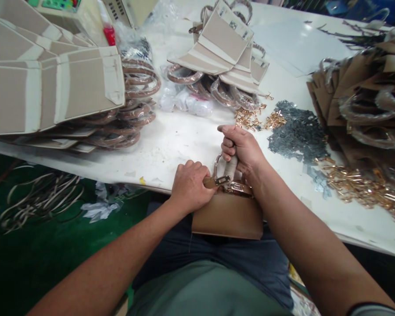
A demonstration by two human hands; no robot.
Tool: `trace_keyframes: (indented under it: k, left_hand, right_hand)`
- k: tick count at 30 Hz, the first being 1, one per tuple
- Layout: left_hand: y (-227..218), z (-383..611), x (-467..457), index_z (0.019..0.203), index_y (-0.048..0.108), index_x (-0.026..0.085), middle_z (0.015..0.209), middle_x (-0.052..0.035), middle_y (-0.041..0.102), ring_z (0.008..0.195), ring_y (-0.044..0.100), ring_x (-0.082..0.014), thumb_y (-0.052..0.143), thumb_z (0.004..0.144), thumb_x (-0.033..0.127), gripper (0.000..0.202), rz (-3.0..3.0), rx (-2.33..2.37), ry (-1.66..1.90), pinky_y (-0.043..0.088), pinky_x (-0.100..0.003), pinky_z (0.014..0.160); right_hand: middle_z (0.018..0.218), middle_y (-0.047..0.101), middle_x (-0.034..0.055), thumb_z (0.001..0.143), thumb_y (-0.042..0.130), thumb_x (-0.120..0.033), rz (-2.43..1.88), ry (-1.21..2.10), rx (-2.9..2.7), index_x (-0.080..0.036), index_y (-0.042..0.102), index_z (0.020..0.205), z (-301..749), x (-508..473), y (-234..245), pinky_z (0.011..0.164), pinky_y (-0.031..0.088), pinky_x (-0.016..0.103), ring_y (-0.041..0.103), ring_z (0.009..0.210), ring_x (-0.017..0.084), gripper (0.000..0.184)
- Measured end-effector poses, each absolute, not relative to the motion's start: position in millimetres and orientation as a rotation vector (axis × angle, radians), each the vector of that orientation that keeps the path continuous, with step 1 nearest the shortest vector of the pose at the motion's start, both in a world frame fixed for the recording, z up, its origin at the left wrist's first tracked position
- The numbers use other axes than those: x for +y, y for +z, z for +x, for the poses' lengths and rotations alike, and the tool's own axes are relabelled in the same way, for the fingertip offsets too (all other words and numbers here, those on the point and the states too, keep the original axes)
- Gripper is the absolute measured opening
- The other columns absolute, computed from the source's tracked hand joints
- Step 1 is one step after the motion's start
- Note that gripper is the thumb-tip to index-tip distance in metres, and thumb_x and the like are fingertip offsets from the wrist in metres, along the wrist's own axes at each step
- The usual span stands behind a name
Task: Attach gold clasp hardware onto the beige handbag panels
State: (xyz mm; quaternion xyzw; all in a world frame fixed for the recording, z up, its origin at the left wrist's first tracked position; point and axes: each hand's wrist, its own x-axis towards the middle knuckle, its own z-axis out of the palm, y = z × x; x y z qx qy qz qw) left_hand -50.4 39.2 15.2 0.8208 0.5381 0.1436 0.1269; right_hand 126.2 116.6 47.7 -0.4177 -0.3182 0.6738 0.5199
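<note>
My left hand [191, 185] is closed around a narrow brown leather strap [210, 182], whose end carries a shiny metal plate [222, 180]. In a fist, my right hand [242, 147] grips the upright tape-wrapped handle [231, 168] of a tool; its working end is hidden. Under both hands lies a brown handbag [228, 216], over my lap at the table edge. A metal fitting [238, 188] sits along the bag's upper side, just below my right hand. Part of a plastic-wrapped loop handle [217, 164] shows behind the strap.
Stacked beige bag panels with wrapped handles [88, 83] fill the table's left; another stack [225, 39] stands at the back. Brown bags [365, 96] crowd the right. Dark metal plates [296, 131] and gold fittings [365, 184] lie in piles. A red-capped bottle [109, 35] stands back left.
</note>
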Motion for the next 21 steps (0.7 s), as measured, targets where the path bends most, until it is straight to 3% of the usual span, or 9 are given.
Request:
trace_keyframes:
  k: [14,21]
  left_hand:
    - [16,-49,39,0.081,0.062,0.023,0.09,-0.0061,0.067,0.098,0.057,-0.0298,0.073,0.091,0.043,0.025,2.388,1.562,0.416,0.036,-0.046,0.081]
    - [14,-48,38,0.082,0.061,0.024,0.092,-0.0063,0.067,0.1,0.057,-0.0302,0.071,0.091,0.041,0.022,2.368,1.577,0.402,0.036,-0.047,0.082]
  right_hand:
    - [0.054,0.044,-0.0107,0.08,0.079,-0.027,-1.033,1.653,-0.735,-0.018,0.068,0.095,120,126,38,0.035,0.035,0.017,0.033,0.042,0.006,0.021]
    - [0.055,0.044,-0.0107,0.08,0.083,-0.031,-1.044,1.645,-0.788,-0.019,0.066,0.094,116,125,36,0.035,0.036,0.017,0.035,0.042,0.006,0.025]
